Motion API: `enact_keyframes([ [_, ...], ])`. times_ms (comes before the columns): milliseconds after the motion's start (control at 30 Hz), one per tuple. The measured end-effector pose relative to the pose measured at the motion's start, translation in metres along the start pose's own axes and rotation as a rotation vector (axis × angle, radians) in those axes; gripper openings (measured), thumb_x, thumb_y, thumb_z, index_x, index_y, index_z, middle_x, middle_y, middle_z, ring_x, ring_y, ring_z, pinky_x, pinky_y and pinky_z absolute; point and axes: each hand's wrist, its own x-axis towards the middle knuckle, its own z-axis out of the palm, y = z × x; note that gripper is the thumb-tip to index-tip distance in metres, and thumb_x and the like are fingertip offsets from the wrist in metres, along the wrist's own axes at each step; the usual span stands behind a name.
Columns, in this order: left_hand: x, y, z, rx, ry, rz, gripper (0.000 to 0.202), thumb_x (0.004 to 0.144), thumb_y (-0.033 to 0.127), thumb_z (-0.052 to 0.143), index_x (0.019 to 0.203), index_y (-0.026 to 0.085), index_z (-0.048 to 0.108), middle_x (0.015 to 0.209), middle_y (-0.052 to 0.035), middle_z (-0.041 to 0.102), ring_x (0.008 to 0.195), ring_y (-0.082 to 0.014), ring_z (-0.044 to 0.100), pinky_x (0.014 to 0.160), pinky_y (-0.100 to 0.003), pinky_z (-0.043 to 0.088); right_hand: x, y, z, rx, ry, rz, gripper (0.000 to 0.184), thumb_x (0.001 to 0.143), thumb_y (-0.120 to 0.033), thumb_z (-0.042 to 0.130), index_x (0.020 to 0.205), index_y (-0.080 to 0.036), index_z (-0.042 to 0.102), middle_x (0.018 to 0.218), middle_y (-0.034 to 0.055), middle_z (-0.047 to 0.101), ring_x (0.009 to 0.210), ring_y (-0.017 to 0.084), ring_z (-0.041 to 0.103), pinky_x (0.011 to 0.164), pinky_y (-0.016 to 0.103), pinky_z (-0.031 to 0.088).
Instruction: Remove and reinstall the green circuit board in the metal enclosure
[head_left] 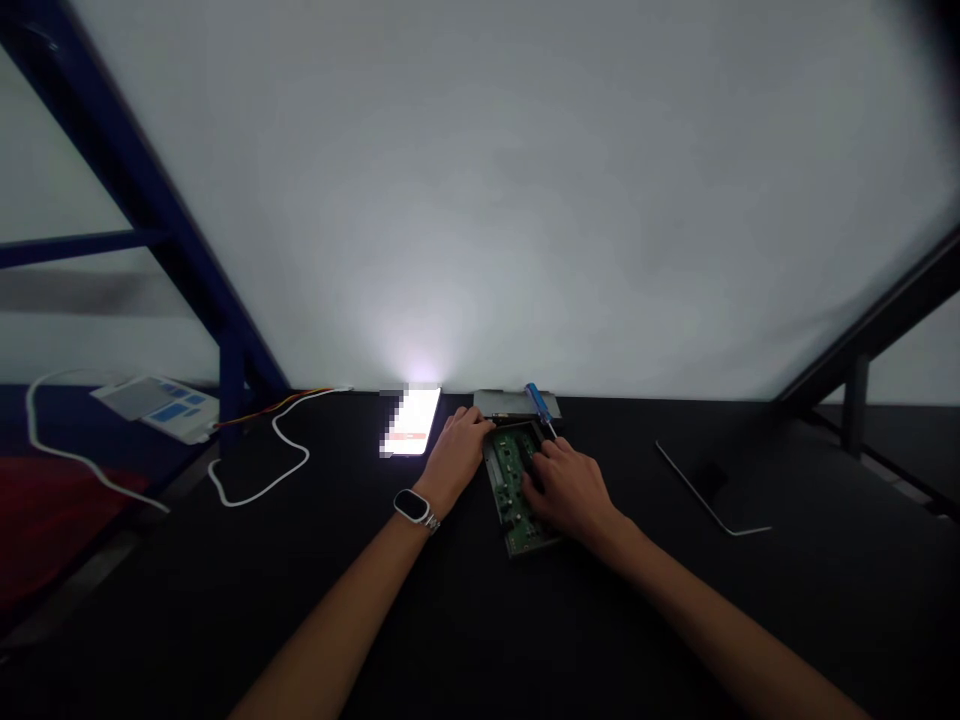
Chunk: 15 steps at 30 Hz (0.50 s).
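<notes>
A green circuit board in a metal frame lies on the black table in front of me. My left hand, with a watch on its wrist, rests on the board's far left corner, fingers curled on the frame. My right hand lies over the board's right side and grips a blue-handled screwdriver, whose handle sticks up past the fingers and whose tip points down at the board.
A lit phone lies left of the board. White and coloured cables loop at the left near a blue metal post. A bent metal rod lies to the right. A white wall stands just behind.
</notes>
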Motion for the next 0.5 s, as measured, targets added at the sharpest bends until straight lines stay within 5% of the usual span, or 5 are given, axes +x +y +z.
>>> enact_keyframes([
  [233, 0.019, -0.004, -0.004, 0.047, -0.082, 0.009, 0.027, 0.087, 0.007, 0.048, 0.092, 0.019, 0.072, 0.091, -0.0101, 0.06, 0.092, -0.0258, 0.052, 0.079, -0.038, 0.042, -0.002, 0.005, -0.01, 0.041, -0.002, 0.07, 0.026, 0.093, -0.039, 0.045, 0.083, -0.02, 0.058, 0.085, 0.0059, 0.066, 0.087, 0.022, 0.06, 0.063, 0.031, 0.037],
  [333, 0.019, 0.001, -0.002, 0.064, -0.069, 0.004, 0.027, 0.089, 0.009, 0.047, 0.094, 0.019, 0.071, 0.092, -0.0099, 0.06, 0.092, -0.0256, 0.051, 0.081, -0.039, 0.042, -0.001, 0.009, -0.012, 0.044, -0.002, 0.118, 0.018, 0.091, -0.034, 0.046, 0.098, -0.019, 0.055, 0.089, 0.0069, 0.068, 0.087, 0.022, 0.061, 0.061, 0.03, 0.035],
  [500, 0.011, 0.008, 0.001, 0.053, -0.017, 0.006, 0.029, 0.092, 0.011, 0.044, 0.098, 0.02, 0.07, 0.096, -0.0094, 0.06, 0.094, -0.0251, 0.05, 0.082, -0.039, 0.041, 0.001, 0.017, -0.01, 0.035, -0.091, 0.183, 0.037, 0.088, -0.032, 0.046, 0.122, -0.019, 0.046, 0.082, 0.0057, 0.07, 0.074, 0.024, 0.066, 0.06, 0.031, 0.033],
])
